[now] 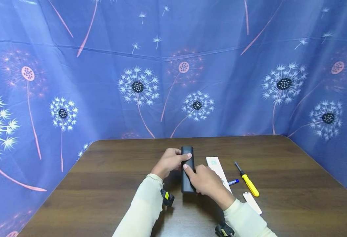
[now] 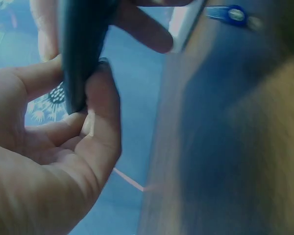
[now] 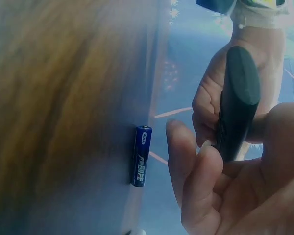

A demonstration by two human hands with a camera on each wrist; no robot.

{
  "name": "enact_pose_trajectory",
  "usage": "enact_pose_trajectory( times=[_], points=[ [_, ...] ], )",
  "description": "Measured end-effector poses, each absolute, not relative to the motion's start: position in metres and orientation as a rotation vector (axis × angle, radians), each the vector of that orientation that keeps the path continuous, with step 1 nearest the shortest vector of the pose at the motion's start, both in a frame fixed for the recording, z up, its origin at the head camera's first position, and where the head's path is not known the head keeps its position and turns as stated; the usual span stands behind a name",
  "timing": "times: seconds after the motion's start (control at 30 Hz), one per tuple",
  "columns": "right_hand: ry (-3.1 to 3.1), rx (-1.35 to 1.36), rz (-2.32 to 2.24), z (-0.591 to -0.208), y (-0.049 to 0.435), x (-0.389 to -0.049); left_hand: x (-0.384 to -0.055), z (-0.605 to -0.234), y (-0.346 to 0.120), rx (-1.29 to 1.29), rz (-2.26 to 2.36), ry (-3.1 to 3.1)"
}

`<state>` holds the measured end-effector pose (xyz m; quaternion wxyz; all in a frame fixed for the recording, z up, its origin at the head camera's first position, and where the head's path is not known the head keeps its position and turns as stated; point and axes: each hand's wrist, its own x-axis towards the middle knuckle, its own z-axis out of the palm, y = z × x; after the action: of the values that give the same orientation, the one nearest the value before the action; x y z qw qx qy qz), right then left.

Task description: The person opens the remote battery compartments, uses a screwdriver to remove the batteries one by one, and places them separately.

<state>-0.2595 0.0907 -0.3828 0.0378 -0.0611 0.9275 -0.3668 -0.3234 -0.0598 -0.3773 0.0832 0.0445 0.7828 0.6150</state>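
A long, flat black device [image 1: 187, 181] with rounded edges is held above the table in both hands. My left hand [image 1: 168, 163] grips its far part, thumb across the upper face and fingers curled at the far side and underneath. At the near right side, my right hand [image 1: 206, 180] holds it with the thumb lying on the upper face. The right wrist view shows the rounded end of the device [image 3: 242, 93] and curled right-hand fingers [image 3: 201, 181] beneath it. The device's underside is mostly hidden in the head view.
To the right, a long white object [image 1: 216, 166] lies partly behind the right hand. Beside it is a blue battery [image 1: 233, 182]. Farther right lie a yellow-handled screwdriver [image 1: 250, 185] and a small white strip [image 1: 252, 203]. A blue dandelion-print curtain [image 1: 167, 82] hangs behind the wooden table [image 1: 102, 194].
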Motion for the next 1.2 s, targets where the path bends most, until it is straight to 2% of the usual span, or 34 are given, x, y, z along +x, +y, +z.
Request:
enact_pose_trajectory(
  times=[0.53,1.2],
  points=[
    [2.731,-0.191,-1.353,-0.392,0.086,-0.266,-0.334,-0.385,-0.061,0.094,1.931,2.224],
    [2.651,-0.171,-1.617,-0.379,0.092,-0.278,-0.345,-0.373,-0.055,0.083,2.023,2.146]
  ],
)
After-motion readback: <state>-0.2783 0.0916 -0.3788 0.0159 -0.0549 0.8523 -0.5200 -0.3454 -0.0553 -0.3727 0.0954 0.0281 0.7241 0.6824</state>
